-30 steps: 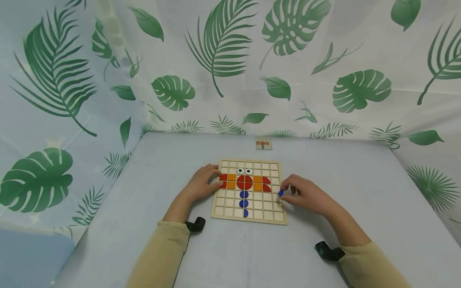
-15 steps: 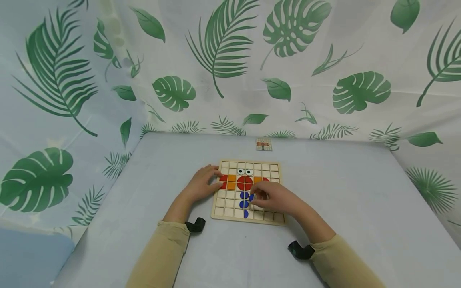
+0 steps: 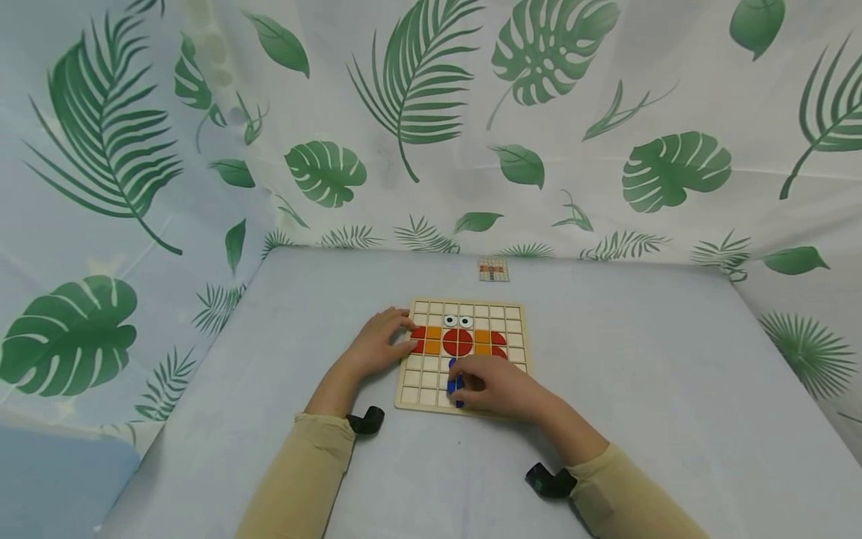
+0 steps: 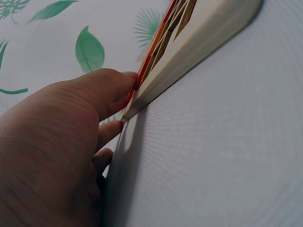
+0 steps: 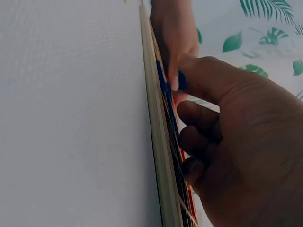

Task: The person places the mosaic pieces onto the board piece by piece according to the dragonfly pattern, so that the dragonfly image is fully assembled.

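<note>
A square wooden grid board (image 3: 411, 378) lies on the table, bearing a pair of round eye pieces (image 3: 458, 321), a red circle (image 3: 458, 342), orange squares (image 3: 433, 340) and red curved pieces. Blue pieces (image 3: 453, 387) run down its middle column, partly hidden by my right hand (image 3: 501, 385). That hand pinches a small blue piece (image 5: 182, 80) between thumb and index finger, close over the lower middle of the grid. At the board's left side rests my left hand (image 3: 373, 344), its thumb on the red pieces (image 4: 146, 71) and its other fingers along the wooden edge.
A small card (image 3: 494, 270) showing a similar pattern lies behind the board. White cloth (image 3: 431, 202) printed with green leaves hangs at the back and sides of the table. Each wrist wears a black mount (image 3: 551, 481).
My right hand has moved left from the board's right edge to the middle column, then slightly lower, carrying the blue piece. The left hand stays in place at the board's left side.
</note>
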`<state>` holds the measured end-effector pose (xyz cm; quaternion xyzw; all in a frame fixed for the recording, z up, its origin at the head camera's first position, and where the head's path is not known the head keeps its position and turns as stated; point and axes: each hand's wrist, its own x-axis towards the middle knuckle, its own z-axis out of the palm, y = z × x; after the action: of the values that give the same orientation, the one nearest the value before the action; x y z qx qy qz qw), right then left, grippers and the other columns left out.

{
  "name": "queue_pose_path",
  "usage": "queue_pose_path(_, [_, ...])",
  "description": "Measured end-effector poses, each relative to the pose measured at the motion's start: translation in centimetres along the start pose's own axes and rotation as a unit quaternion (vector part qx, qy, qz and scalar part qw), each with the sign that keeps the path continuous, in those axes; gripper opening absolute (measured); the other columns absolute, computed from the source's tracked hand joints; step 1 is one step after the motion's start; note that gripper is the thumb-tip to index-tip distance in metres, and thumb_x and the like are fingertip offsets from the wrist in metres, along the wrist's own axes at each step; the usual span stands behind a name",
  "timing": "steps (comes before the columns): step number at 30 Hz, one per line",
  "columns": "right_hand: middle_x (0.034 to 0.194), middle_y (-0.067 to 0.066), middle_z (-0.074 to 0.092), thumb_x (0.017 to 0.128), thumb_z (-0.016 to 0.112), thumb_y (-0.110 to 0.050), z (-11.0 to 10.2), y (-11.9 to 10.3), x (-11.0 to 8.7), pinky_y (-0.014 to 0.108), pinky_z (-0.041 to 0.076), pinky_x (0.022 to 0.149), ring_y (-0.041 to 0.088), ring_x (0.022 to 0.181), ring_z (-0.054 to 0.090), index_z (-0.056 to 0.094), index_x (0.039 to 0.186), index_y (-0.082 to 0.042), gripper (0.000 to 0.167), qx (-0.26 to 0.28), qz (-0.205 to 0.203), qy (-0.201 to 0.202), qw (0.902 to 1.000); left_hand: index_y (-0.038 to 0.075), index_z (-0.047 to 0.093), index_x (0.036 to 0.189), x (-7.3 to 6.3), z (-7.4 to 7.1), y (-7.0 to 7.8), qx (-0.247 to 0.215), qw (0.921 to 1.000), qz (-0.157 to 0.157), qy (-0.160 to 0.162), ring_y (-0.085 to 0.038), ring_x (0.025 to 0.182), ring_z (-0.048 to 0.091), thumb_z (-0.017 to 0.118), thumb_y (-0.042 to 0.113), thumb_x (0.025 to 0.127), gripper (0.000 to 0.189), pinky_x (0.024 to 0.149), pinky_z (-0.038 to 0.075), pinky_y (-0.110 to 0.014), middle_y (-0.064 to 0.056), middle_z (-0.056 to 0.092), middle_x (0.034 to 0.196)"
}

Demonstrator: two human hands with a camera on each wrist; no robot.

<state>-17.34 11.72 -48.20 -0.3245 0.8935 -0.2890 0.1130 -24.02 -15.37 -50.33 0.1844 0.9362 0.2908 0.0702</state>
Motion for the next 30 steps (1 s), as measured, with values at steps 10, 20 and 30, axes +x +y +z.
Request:
queue_pose_path(10, [0.071,-0.017,0.051,0.089,0.071,-0.044,0.82,0.42,0.30,0.018,0.042,0.056,0.002,0.067,0.049,0.062,0.100,-0.038,0.016,-0.063,-0.032,0.013,0.9974,0.020,0.060,0.122,0.21,0.06,-0.08,0.008,1.0000,-0.003,-0.005,-0.029,0.152,0.022,0.061,0.040,0.097,0.032,0.128,0.014,-0.046,-0.003,0.040,0.156])
queue_pose_path(20, [0.074,-0.018,0.050,0.088,0.072,-0.046,0.84,0.17,0.21,0.018,0.043,0.060,0.003,0.071,0.050,0.064,0.104,-0.034,0.022,-0.088,-0.043,0.018,0.9950,0.018,0.060,0.123,0.12,-0.07,0.02,0.006,1.0000,0.004,-0.004,-0.030,0.152,0.023,0.061,0.040,0.097,0.034,0.128,0.014,-0.047,-0.005,0.041,0.155])
queue_pose_path(30, [0.088,-0.021,0.059,0.092,0.069,-0.038,0.60,0.01,0.05,0.018,0.047,0.070,0.003,0.079,0.051,0.070,0.104,-0.034,0.013,-0.083,-0.057,0.010,0.9949,0.018,0.060,0.122,-0.02,-0.14,0.15,0.005,1.0000,0.008,0.001,-0.031,0.152,0.024,0.062,0.039,0.096,0.033,0.127,0.015,-0.048,-0.006,0.042,0.155])
